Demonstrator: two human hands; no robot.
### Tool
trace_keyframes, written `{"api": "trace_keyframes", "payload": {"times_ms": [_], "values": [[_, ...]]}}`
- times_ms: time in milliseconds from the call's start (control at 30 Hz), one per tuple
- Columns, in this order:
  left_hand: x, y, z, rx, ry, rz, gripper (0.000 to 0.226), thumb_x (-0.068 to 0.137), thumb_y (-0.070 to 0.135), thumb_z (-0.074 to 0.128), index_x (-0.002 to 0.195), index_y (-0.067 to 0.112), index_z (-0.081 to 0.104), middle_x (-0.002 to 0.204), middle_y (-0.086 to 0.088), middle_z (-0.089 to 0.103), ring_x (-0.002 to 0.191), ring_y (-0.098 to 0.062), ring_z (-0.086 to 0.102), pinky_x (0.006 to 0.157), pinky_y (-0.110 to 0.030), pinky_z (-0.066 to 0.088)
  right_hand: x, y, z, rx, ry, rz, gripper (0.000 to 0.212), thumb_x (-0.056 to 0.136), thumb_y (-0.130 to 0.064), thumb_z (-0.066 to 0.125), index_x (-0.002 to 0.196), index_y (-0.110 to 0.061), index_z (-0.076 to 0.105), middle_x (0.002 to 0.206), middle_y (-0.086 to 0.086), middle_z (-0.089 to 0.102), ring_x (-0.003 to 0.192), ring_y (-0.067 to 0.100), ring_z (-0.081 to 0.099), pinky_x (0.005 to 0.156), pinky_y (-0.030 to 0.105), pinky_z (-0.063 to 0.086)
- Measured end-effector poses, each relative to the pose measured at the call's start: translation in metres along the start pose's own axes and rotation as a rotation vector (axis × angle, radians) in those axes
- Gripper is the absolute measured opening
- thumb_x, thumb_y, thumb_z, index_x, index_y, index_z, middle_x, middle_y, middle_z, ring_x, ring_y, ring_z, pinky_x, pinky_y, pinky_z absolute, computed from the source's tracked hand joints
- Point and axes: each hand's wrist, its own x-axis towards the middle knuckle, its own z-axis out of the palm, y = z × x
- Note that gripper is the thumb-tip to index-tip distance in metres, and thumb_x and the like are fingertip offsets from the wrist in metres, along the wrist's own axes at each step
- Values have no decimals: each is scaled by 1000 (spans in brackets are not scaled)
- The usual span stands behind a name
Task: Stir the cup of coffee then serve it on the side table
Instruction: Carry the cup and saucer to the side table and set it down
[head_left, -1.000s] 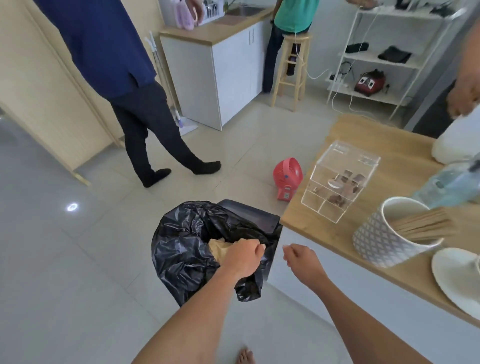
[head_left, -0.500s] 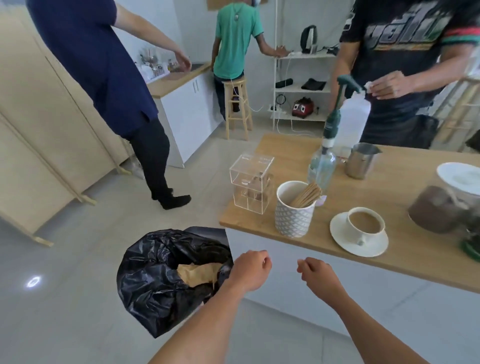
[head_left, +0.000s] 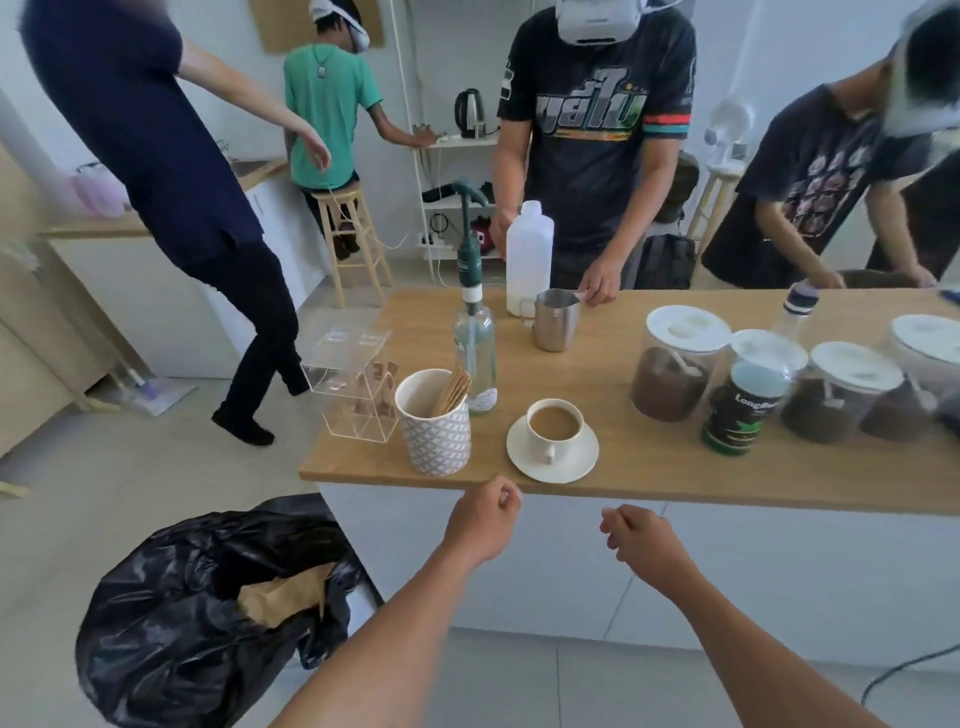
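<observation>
A white cup of milky coffee (head_left: 553, 425) stands on a white saucer (head_left: 571, 462) near the front edge of the wooden counter (head_left: 675, 467). To its left a patterned mug (head_left: 435, 426) holds several wooden stir sticks (head_left: 453, 391). My left hand (head_left: 483, 519) hovers just below the counter edge in front of the saucer, fingers curled with nothing in them. My right hand (head_left: 641, 538) is beside it, lower right, also loosely curled and empty.
A bin with a black bag (head_left: 208, 613) stands at lower left. On the counter are a pump bottle (head_left: 475, 348), steel jug (head_left: 556, 319), clear box (head_left: 353, 379), white bottle (head_left: 529, 257) and several jars (head_left: 680, 364). People stand behind and left.
My view has swung up from the bin to the counter. My left hand has come away from the black bag and both hands have risen toward the counter edge.
</observation>
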Motion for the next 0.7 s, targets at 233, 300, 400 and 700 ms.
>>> {"api": "trace_keyframes", "payload": {"times_ms": [233,300,400,700], "values": [[52,22,0,-142,87,-80,25,98,37,47,111,19,58,106,2,65,90,-15,56,77,-30,42,27,-1,-36,55,36,82,31,100,-32,43,91,-11,65,87,4,67,72,14,61,59,24,48],[68,28,-4,-185,48,-126,31,97,39,47,118,18,54,105,4,59,93,-16,54,81,-31,42,39,-8,-41,88,26,120,35,100,-37,43,97,-8,63,91,8,66,76,18,61,64,31,50],[92,37,-9,-261,-35,-176,36,97,43,45,120,16,52,103,4,52,95,-17,49,81,-31,38,56,-23,-48,86,3,145,37,100,-42,44,104,-8,60,99,13,65,89,27,64,77,39,55],[146,37,-9,-213,-147,-198,53,98,48,33,134,17,56,142,-13,53,130,-33,46,109,-45,38,96,-58,-51,171,-47,146,35,99,-47,46,102,-16,62,113,30,62,102,35,63,86,43,55]]}}
